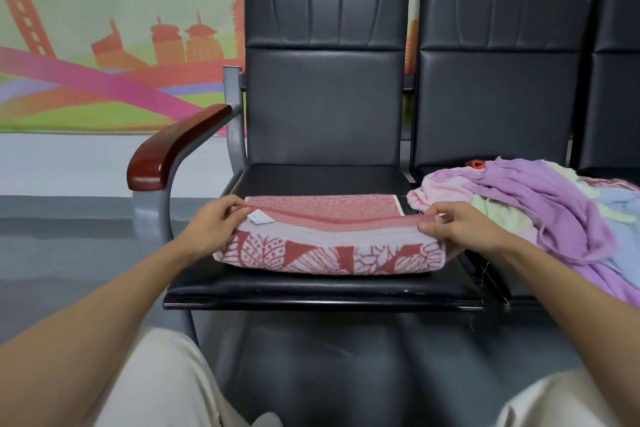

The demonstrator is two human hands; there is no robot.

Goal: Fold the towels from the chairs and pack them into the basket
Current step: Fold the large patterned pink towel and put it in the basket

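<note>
While both hands grip it, the red-and-white leaf-pattern towel [329, 255] sits on the seat of the black chair [322, 107] with the wooden armrest [173, 146], toward the seat's front edge. Towel is partly folded: the near part is a thick doubled-over roll, pattern outward. A flat pink-red layer lies behind it on the seat, running toward the backrest.

Left hand [214, 229] pinches the left end of the raised red hem, thumb on top, fingers curled under the cloth. Right hand [460, 232] pinches the right end of the same hem, fingertips closed on the edge. Hem spans between the two hands, sags slightly mid-way, and is lifted just off the flat layer. Small white label [258, 217] hangs from the hem right beside the left thumb.

Next chair [498, 80] to the right carries a loose pile of towels [540, 208] (purple on top; pink, pale green and blue under it), unfolded. Its pink edge is just beside the right hand; contact or not, can't tell. Small orange item [475, 164] peeks out behind the pile; can't identify it.

Third chair [616, 80] is cut off at far right. Beige trousers [162, 385] at the bottom, grey floor [52, 236], skyline mural [104, 62] on the wall behind.
</note>
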